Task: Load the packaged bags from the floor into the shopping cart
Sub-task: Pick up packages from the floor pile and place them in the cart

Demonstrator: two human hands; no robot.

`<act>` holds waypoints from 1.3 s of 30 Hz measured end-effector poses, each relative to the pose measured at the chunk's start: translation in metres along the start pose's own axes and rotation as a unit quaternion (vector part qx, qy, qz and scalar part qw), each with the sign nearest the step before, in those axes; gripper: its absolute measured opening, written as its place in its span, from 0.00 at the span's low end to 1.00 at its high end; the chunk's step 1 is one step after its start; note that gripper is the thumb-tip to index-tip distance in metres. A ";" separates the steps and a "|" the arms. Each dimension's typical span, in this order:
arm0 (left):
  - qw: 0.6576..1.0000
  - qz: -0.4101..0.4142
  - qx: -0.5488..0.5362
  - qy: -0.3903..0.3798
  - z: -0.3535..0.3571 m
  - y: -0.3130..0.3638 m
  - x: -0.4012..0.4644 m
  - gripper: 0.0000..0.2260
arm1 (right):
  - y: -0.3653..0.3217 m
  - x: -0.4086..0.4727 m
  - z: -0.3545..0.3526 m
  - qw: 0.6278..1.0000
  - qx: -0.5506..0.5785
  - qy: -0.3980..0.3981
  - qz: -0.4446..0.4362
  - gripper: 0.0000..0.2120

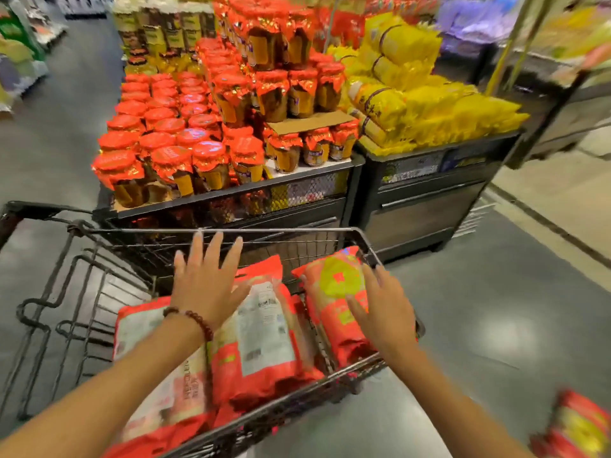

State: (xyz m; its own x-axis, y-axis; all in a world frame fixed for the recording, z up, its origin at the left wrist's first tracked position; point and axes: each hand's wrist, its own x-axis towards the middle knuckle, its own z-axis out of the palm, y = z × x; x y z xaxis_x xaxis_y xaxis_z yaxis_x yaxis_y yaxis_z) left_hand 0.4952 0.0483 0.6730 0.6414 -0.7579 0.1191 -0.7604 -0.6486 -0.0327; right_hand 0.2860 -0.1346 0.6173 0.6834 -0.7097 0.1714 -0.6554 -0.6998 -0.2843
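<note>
A black wire shopping cart stands in front of me with several red packaged bags inside. One bag lies label side up in the middle. Another stands on edge against the cart's right wall. My left hand, with a bead bracelet on the wrist, hovers spread and open above the middle bag. My right hand rests with straight fingers on the side of the upright bag. More red bags lie on the floor at the lower right, blurred.
Behind the cart stands a black display stand stacked with red-capped jars. A second stand to its right holds yellow packets. Grey floor stretches on both sides, with store shelves at far left and right.
</note>
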 end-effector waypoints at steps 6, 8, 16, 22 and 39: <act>0.946 0.303 0.041 0.108 -0.051 0.187 0.016 0.32 | 0.139 -0.093 -0.108 0.974 -0.139 0.124 0.126 0.32; 0.925 0.363 0.035 0.106 -0.059 0.251 -0.003 0.33 | 0.181 -0.145 -0.138 0.961 -0.160 0.143 0.173 0.29; 0.842 0.532 -0.032 0.084 -0.043 0.472 -0.140 0.32 | 0.307 -0.398 -0.203 0.892 -0.214 0.161 0.364 0.30; 0.774 0.629 -0.063 0.030 0.009 0.591 -0.235 0.31 | 0.364 -0.539 -0.192 0.827 -0.233 0.132 0.495 0.31; 0.630 0.768 0.017 -0.113 0.363 0.887 -0.391 0.34 | 0.613 -0.750 0.105 0.684 -0.079 0.045 0.724 0.31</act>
State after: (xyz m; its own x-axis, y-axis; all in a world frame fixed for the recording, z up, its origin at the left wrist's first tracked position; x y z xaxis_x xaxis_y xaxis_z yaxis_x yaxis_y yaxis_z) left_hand -0.3934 -0.2558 0.2371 -0.8473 -0.4815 -0.2242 -0.5019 0.8639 0.0416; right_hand -0.5950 -0.0226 0.2155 -0.7370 -0.6648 -0.1218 -0.6552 0.7470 -0.1126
